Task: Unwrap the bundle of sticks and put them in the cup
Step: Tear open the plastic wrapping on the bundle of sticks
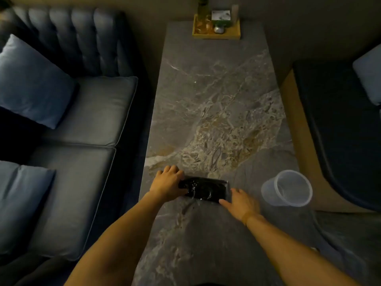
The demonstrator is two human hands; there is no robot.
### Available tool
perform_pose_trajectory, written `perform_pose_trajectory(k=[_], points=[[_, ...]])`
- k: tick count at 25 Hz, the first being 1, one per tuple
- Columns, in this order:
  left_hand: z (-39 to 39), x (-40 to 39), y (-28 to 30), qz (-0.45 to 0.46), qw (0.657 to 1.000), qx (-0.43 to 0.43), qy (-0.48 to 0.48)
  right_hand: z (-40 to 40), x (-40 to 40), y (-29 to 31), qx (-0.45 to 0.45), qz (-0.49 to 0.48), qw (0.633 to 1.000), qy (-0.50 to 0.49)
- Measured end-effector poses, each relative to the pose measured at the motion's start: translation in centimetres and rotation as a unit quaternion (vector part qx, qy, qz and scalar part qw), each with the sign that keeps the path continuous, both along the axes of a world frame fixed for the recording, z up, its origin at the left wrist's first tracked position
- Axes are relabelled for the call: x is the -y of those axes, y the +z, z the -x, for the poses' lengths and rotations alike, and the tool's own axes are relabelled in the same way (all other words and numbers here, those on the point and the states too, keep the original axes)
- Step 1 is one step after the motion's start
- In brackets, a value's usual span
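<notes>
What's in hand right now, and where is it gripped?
The left hand grips the wrapped bundle's left end; the right hand touches its right end.

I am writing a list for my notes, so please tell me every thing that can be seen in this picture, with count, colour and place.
bundle: one, black and shiny, still wrapped, on the near part of the table between the two hands
cup: one, clear plastic, empty, on the table to the right of the bundle
table: one, grey marble pattern, long, in the middle
tray: one, yellowish, at the far end of the table, holding small items too dim to name
sofa: one, dark blue, left of the table
cushions: two on the sofa, blue
seat: one, dark, right of the table, with a pale cushion
left hand: grips the left end of the bundle
right hand: fingers straight, touching the right end
</notes>
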State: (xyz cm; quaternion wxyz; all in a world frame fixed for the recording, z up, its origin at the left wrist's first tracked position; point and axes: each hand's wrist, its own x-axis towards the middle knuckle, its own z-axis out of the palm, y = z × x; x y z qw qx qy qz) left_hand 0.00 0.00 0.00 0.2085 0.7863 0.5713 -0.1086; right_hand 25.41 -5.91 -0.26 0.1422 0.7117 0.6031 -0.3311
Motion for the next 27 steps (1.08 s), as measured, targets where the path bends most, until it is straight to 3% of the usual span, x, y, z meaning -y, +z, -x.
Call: perform_pose_trajectory(k=[3, 5, 8, 12, 17, 20, 24, 27], points=[[-0.1, -1.2, -0.9, 0.046, 0.999, 0.009, -0.009, 0.4, -0.3, -1.3, -0.026, 0.026, 0.995, -0.090], [-0.4, -1.7, -1.4, 0.071, 0.997, 0.004, -0.018, 0.7, -0.6, -2.3, -0.105, 0.021, 0.976, -0.187], [-0.7, -1.7, -2.2, 0.087, 0.996, -0.012, -0.028, 1.4, -1.0, -3.2, -0.238, -0.001, 0.907, -0.348], [-0.9, -1.4, -2.8, 0.089, 0.996, -0.009, -0.022, 2.0, -1.3, -2.6, -0.323, 0.013, 0.845, -0.426], [-0.4, -0.3, -2.5, 0.085, 0.996, 0.015, 0.015, 1.6, -0.8, -1.2, -0.412, 0.038, 0.802, -0.431], [-0.2, 1.4, -1.6, 0.100, 0.992, 0.057, 0.054, 1.7, -0.6, 0.1, -0.447, -0.004, 0.794, -0.413], [1.0, 2.9, 1.1, 0.144, 0.969, 0.180, 0.085, 1.2, -0.8, 3.1, -0.443, -0.072, 0.850, -0.276], [0.8, 3.7, 4.1, 0.174, 0.934, 0.298, 0.096, 1.1, -0.4, 5.7, -0.424, -0.095, 0.883, -0.177]])
